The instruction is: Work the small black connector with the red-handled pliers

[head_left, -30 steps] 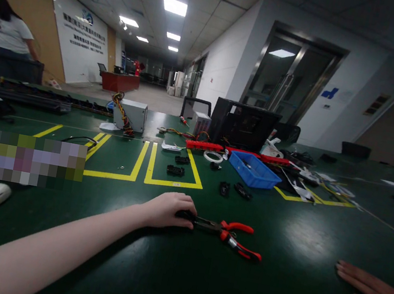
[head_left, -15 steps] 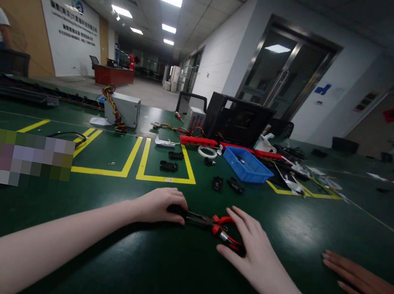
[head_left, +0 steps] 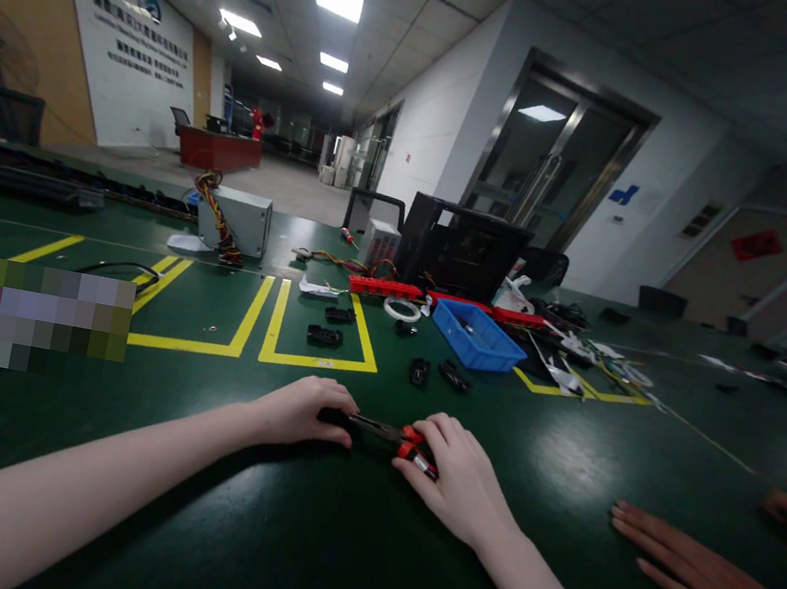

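My left hand (head_left: 301,412) is closed around a small black part (head_left: 335,416), mostly covered by the fingers; its kind I cannot make out. Long-nose pliers (head_left: 381,429) with red handles point left, their jaws reaching the black part. Whether the jaws grip it is too small to tell. Around the plier handles, my right hand (head_left: 460,474) is closed, hiding most of them. Both hands are low over the green table (head_left: 333,548).
Several black parts (head_left: 323,336) lie beyond my hands, near a blue tray (head_left: 480,345). A black computer case (head_left: 458,250), a power supply (head_left: 243,222) and red strips (head_left: 385,289) stand farther back. Another person's hand (head_left: 700,582) rests at the right.
My right hand came up from the lower edge, reached over the plier handles and closed on them. My left hand kept its hold on the black part. The view shifted slightly.
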Demonstrator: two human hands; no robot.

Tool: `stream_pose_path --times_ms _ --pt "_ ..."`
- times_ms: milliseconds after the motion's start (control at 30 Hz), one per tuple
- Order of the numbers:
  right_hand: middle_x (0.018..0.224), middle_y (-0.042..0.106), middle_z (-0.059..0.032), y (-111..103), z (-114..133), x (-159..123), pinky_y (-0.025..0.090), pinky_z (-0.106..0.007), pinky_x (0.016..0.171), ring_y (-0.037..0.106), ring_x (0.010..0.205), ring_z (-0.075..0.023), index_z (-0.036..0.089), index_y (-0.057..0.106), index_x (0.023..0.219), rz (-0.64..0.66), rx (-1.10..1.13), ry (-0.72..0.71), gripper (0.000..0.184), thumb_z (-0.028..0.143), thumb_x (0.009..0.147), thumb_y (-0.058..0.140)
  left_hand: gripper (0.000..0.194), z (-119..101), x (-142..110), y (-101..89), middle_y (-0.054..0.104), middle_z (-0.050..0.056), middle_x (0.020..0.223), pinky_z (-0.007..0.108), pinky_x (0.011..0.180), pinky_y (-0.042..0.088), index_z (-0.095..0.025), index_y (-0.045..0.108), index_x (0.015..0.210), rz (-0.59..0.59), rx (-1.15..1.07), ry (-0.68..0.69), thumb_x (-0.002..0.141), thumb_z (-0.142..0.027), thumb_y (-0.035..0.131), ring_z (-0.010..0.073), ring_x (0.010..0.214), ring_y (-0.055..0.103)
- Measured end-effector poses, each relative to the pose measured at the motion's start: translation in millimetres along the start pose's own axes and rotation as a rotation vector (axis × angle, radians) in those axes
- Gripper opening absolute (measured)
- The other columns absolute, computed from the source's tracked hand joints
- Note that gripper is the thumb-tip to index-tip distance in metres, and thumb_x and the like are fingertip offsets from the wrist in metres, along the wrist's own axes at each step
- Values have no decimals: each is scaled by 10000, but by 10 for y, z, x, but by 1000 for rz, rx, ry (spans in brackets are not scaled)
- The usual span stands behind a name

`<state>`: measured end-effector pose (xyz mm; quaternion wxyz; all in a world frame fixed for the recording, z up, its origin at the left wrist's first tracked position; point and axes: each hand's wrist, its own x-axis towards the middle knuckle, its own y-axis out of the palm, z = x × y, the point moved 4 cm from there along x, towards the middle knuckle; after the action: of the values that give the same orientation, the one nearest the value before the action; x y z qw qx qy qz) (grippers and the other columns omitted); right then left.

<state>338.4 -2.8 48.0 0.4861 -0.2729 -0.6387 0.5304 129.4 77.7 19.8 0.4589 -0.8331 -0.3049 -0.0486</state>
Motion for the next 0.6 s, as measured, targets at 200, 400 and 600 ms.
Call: stream_pose_path --times_ms 200,400,600 --pt "982 590 -69 75 30 204 429 -334 721 547 866 -202 205 581 994 21 -55 -70 303 466 842 571 302 51 -9 -16 679 56 956 279 778 467 -155 659 981 -51 -7 -96 784 -374 725 188 867 623" --pt "975 590 -75 86 26 205 413 -324 702 550 841 -202 197 582 993 -53 -98 -33 313 465 832 570 316 56 -16 -27 663 58 983 288 797 463 -158 638 1033 -61 -48 -101 797 -359 703 193 891 609" --pt "988 592 -87 72 16 141 400 -325 710 548 847 -207 181 582 1009 -59 -122 -15 336 471 841 555 308 68 -21 -24 657 61 992 293 816 461 -159 633 1004 -72 -26 -81 789 -365 711 195 901 605"
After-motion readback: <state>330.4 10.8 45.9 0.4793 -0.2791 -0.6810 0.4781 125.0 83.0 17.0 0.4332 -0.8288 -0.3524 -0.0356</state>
